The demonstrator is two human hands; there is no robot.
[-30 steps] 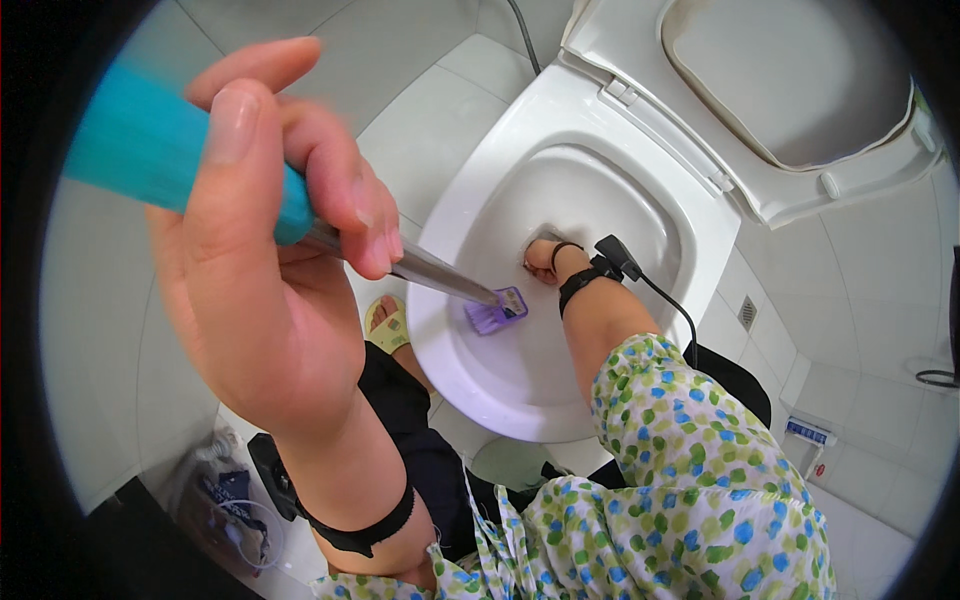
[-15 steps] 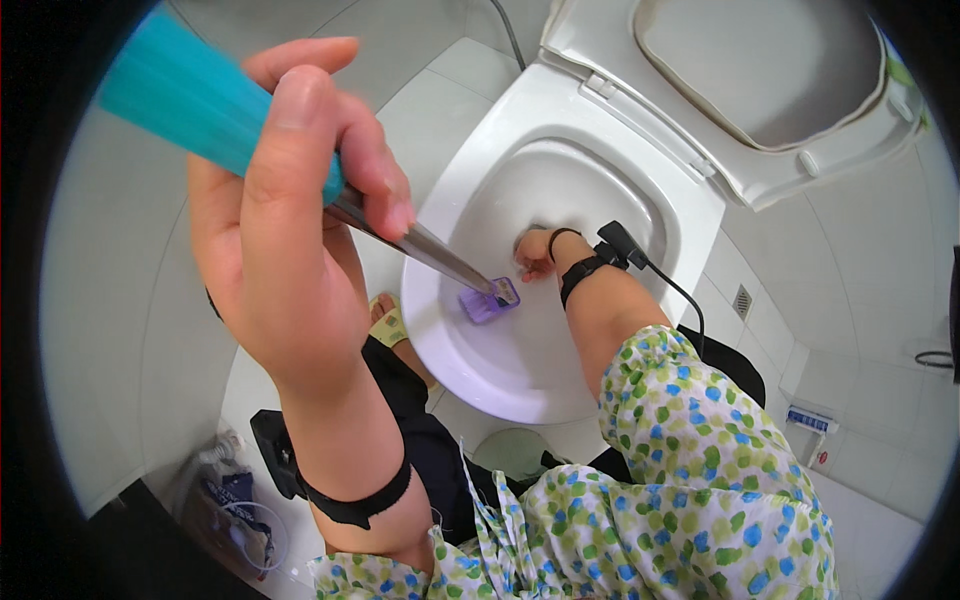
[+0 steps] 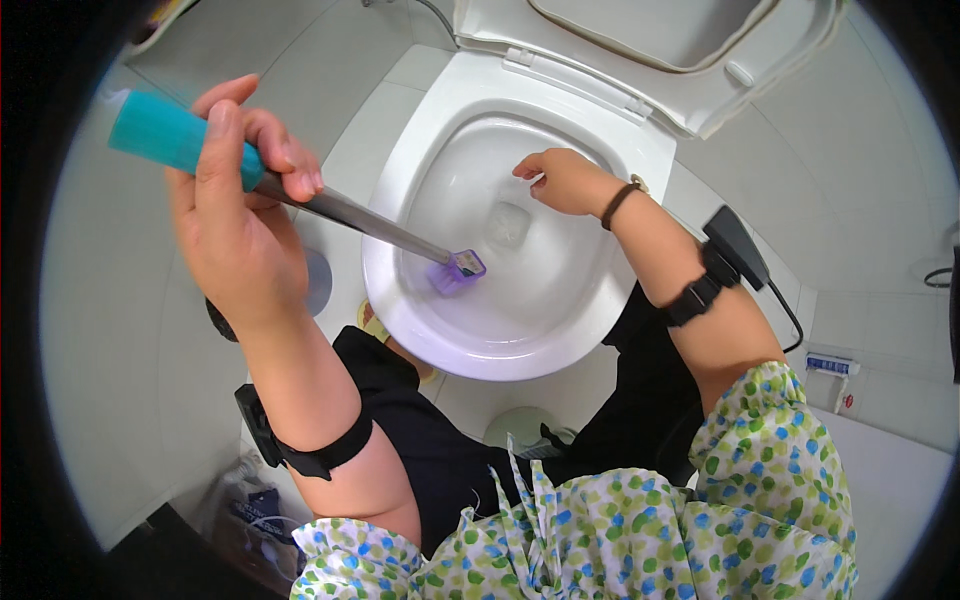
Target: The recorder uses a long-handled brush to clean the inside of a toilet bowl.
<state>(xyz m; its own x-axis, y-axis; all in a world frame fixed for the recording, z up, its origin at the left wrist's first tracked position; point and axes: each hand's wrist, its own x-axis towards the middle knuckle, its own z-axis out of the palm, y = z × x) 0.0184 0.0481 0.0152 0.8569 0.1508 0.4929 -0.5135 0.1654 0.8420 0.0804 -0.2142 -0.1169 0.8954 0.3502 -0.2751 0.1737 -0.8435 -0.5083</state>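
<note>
My left hand [image 3: 235, 200] is wrapped round the teal handle of a toilet brush [image 3: 350, 214]. Its metal shaft slants down to the right, and the purple bristle head rests against or just over the inner left wall of the white toilet bowl [image 3: 386, 300]. Over the right part of the bowl hangs my right hand [image 3: 572, 182], fingers loosely stretched toward the left and holding nothing. Below it, the drain hole [image 3: 508, 225] shows at the bottom of the bowl.
The toilet lid [image 3: 755, 80] is raised at the back. A pale green round bin [image 3: 515, 428] stands in front of the bowl. Near my left foot in a yellow slipper [image 3: 372, 318] is floor tile. A clear plastic bag [image 3: 255, 520] lies at lower left.
My right hand has lifted from deep in the bowl and moved up and right. My left hand with the brush sits lower and farther from the camera. The view has shifted.
</note>
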